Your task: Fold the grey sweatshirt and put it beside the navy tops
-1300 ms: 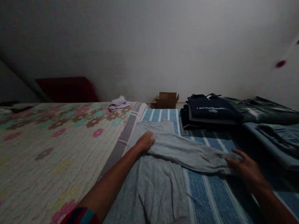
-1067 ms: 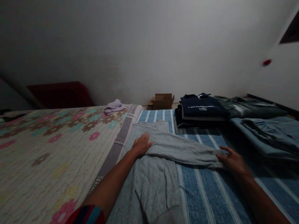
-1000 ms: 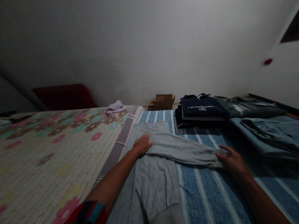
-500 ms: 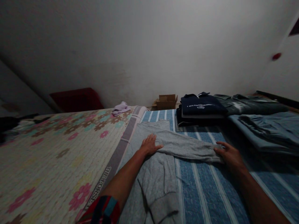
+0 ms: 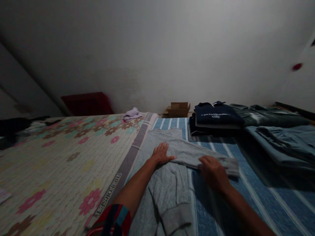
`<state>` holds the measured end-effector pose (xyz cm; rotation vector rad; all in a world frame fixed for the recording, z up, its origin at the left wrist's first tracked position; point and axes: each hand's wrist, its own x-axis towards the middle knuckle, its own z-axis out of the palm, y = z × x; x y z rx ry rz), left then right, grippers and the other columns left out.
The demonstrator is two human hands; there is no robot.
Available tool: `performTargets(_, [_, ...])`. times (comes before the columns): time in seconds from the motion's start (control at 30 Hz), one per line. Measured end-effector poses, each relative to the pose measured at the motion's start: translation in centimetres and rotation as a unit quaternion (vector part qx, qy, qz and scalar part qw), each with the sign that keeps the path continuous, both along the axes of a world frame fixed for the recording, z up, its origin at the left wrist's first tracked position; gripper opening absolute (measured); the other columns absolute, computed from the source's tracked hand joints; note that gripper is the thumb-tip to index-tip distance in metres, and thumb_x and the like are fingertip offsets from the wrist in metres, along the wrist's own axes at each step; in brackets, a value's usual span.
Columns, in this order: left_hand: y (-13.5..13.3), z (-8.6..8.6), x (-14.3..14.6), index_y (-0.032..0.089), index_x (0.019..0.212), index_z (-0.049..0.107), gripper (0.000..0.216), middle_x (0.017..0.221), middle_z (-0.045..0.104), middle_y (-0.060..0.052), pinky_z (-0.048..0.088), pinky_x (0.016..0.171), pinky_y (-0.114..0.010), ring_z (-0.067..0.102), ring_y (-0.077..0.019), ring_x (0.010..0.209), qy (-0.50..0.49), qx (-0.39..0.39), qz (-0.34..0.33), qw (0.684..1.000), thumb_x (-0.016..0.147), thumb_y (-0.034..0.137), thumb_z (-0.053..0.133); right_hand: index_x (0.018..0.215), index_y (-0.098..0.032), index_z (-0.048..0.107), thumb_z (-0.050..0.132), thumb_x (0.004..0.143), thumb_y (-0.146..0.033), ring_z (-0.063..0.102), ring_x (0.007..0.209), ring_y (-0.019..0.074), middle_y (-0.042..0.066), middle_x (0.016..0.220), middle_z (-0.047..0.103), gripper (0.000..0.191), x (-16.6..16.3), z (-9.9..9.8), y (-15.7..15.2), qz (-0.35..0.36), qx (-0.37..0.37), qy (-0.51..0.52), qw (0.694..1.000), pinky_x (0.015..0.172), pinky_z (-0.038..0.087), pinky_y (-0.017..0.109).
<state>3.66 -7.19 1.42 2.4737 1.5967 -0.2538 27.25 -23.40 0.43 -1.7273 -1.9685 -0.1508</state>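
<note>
We've got one striped cover (image 5: 283, 209), one gray top (image 5: 169, 183) lying on it toward 6 o'clock, one folded navy top (image 5: 218, 114) at 3. Two hands: left hand (image 5: 161, 154) flat on the gray top, fingers spread; right hand (image 5: 214, 170) at 4, curled, can't tell if gripping.

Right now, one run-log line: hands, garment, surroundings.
left hand: flat on gray long-sleeved top; right hand: at outstretched sleeve, blurred, contact unclear; under: blue-striped sheet; far right: folded navy collared top
</note>
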Motion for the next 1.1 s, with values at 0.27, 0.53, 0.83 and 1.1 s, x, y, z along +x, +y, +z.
performTargets(0.27, [-0.1,0.1,-0.1,0.022,0.149,0.015,0.103,0.156,0.002,-0.015,0.008,0.111,-0.054,-0.001,-0.0322,0.143,-0.008,-0.016,-0.014,1.0,0.069,0.085,0.033,0.108,-0.016,0.057,0.042,0.083,-0.003,0.051,0.093,0.0245,0.01,0.1,0.061,0.032,-6.9,-0.4,2.6,0.055,-0.099,-0.091,0.989,0.079,0.033,0.033])
performTargets(0.53, [0.5,1.2,0.1,0.023,0.147,0.024,0.103,0.155,0.011,-0.017,0.015,0.109,-0.055,0.008,-0.0355,0.142,0.005,-0.033,-0.013,0.999,0.066,0.084,0.041,0.102,-0.016,0.062,0.043,0.086,-0.004,0.051,0.098,0.0234,0.009,0.101,0.062,0.028,-6.6,-2.6,2.4,0.027,-0.092,-0.076,0.993,0.083,0.034,0.03])
performTargets(0.83, [-0.9,0.6,4.4,0.012,0.143,0.028,0.069,0.154,0.019,-0.017,0.018,0.112,-0.045,0.014,-0.0288,0.142,-0.001,0.04,0.014,0.999,0.089,0.055,0.026,0.106,-0.015,0.062,0.044,0.085,-0.005,0.053,0.102,0.0246,0.011,0.107,0.063,0.03,-6.9,-2.9,2.6,0.015,-0.074,-0.071,0.995,0.086,0.036,0.032])
performTargets(1.1, [-1.2,-1.3,4.4,0.018,0.147,0.023,0.081,0.155,0.012,-0.016,0.013,0.111,-0.054,0.008,-0.0323,0.143,-0.002,0.043,0.015,0.999,0.084,0.07,0.022,0.092,-0.019,0.063,0.04,0.082,-0.007,0.058,0.089,0.021,0.007,0.093,0.064,0.028,-6.8,0.2,2.8,-0.015,-0.151,0.034,0.988,0.077,0.038,0.03])
